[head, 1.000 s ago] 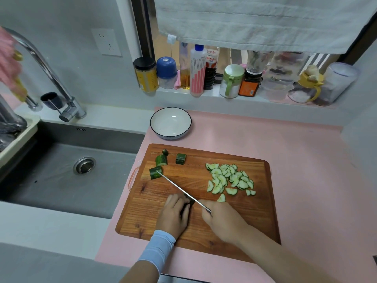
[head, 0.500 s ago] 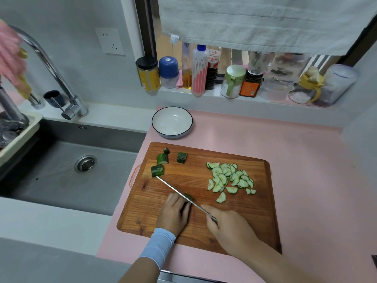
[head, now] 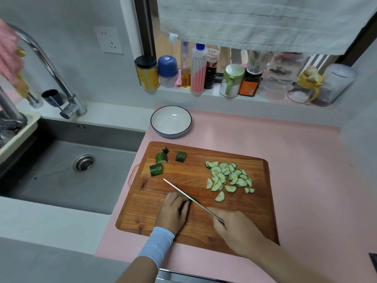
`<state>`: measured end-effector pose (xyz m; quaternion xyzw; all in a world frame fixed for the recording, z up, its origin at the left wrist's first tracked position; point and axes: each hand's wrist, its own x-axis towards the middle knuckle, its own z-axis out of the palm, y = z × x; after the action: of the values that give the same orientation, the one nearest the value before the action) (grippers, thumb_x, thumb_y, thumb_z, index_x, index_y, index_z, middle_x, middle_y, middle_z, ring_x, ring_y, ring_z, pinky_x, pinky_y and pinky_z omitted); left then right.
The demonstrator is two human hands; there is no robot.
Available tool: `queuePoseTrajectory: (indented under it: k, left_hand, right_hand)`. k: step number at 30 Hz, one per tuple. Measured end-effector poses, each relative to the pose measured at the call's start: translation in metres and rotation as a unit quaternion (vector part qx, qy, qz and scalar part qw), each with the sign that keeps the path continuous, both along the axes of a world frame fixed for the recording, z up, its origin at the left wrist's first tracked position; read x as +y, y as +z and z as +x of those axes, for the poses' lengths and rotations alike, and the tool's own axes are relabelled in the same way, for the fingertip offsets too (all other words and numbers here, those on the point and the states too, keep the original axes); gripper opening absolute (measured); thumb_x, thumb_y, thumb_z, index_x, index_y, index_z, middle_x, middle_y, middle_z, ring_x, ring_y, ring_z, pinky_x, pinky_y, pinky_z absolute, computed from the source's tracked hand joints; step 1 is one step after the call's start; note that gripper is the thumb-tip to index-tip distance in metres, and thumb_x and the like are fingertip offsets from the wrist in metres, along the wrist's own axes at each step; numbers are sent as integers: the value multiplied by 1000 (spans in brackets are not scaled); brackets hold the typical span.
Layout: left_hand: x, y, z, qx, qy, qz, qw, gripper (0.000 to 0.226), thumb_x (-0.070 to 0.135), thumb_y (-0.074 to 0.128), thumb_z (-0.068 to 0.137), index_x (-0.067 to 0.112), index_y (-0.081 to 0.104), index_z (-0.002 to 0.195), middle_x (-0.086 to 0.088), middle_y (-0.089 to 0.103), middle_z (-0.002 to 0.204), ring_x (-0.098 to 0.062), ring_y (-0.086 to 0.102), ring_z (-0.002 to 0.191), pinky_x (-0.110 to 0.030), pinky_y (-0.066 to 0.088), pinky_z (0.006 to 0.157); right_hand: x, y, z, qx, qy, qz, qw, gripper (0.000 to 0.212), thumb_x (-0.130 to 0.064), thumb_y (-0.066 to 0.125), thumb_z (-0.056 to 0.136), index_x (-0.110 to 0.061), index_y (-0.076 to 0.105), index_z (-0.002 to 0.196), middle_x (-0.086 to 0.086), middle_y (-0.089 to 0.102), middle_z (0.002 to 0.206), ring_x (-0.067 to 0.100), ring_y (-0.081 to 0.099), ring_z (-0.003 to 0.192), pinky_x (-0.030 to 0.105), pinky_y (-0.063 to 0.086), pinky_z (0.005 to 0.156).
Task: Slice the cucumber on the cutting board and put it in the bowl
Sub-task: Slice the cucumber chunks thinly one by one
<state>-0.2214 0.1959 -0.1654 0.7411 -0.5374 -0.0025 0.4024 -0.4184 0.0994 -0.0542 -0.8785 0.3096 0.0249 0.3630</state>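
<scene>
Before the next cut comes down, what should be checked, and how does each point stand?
1. Left hand holds the piece down: ok, fingers curled over it.
2. Left hand clear of the blade: cannot tell, the knife lies right against it.
3. Right hand grips the knife handle: ok.
4. Slices out of the cutting line: ok, heaped to the right.
5. Bowl ready: ok, empty, behind the board.
6. All cucumber sliced: not ok, chunks wait at the board's far left.

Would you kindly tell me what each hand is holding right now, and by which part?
The right hand grips the knife by its handle, hidden in the fist. The left hand holds a cucumber piece down by its top, mostly hidden.
</scene>
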Motion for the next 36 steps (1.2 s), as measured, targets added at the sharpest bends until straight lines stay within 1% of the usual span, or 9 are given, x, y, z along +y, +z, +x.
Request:
queuePoseTrajectory:
  k: [2, 5, 8, 11, 16, 21, 27, 32, 36]
  left_hand:
    - [0, -2, 0, -1, 0, 0, 1000, 4, 10, 69, 86, 10, 70, 90, 0, 61, 91, -18, 58, 86, -18, 43, 88]
    - [0, -4, 0, -2, 4, 7, 1000, 7, 13, 66, 88, 10, 70, 93, 0, 62, 91, -19, 59, 87, -19, 43, 88]
    - [1, -4, -2, -17, 6, 10, 1000, 15, 16, 59, 91, 9, 70, 97, -3, 62, 93, -21, 57, 88, -24, 45, 87]
    - [3, -4, -3, -28, 3, 12, 1000, 15, 16, 58, 91, 9, 70, 98, -4, 62, 94, -23, 56, 86, -26, 45, 84]
    - [2, -2, -2, -6, 2, 2, 1000, 14, 16, 59, 91, 10, 70, 97, -2, 63, 94, -21, 58, 86, -19, 41, 88]
    - [3, -2, -1, 0, 7, -13, 1000, 15, 17, 61, 90, 10, 71, 97, -4, 66, 97, -23, 62, 90, -18, 42, 94]
    - [3, 0, -2, 9, 10, -13, 1000, 17, 20, 59, 89, 9, 72, 91, -5, 67, 96, -24, 63, 89, -14, 37, 97]
    - [2, -2, -1, 1, 13, -15, 1000, 15, 19, 60, 90, 9, 72, 90, -4, 67, 95, -22, 61, 89, -17, 41, 93]
    - [2, -3, -1, 1, 19, -11, 1000, 13, 19, 61, 89, 11, 70, 85, -1, 64, 88, -21, 59, 82, -19, 42, 85]
  right_hand:
    - [-3, -2, 9, 1, -1, 11, 1000, 28, -28, 42, 103, -39, 65, 116, -15, 59, 64, 6, 57, 59, 20, 42, 57]
    - [-2, -9, 28, 17, -10, 6, 1000, 20, -28, 41, 100, -33, 61, 103, -10, 55, 63, 11, 53, 59, 30, 45, 61]
    - [1, -14, 43, 24, -10, 4, 1000, 25, -31, 39, 99, -34, 60, 113, -8, 60, 70, 15, 59, 67, 34, 50, 68]
    - [0, -15, 47, 30, -15, -9, 999, 24, -31, 39, 99, -35, 58, 114, -6, 63, 73, 19, 60, 71, 35, 50, 70]
    - [3, -14, 41, 16, -17, -22, 999, 32, -35, 39, 100, -42, 56, 126, -6, 64, 74, 17, 60, 69, 37, 53, 72]
    - [9, -7, 21, -5, 1, -66, 998, 38, -36, 41, 104, -44, 53, 140, -12, 55, 65, 10, 49, 59, 28, 38, 62]
    - [7, -3, -3, 4, 2, -40, 999, 39, -34, 41, 103, -45, 50, 139, -9, 71, 80, 14, 65, 72, 33, 55, 70]
    - [5, -3, -7, 14, 2, -28, 1000, 41, -38, 38, 102, -50, 46, 141, -13, 73, 89, 11, 68, 79, 31, 57, 76]
    - [3, -2, -1, 5, 4, -3, 1000, 40, -36, 38, 100, -52, 51, 135, -11, 72, 84, 13, 67, 73, 34, 58, 73]
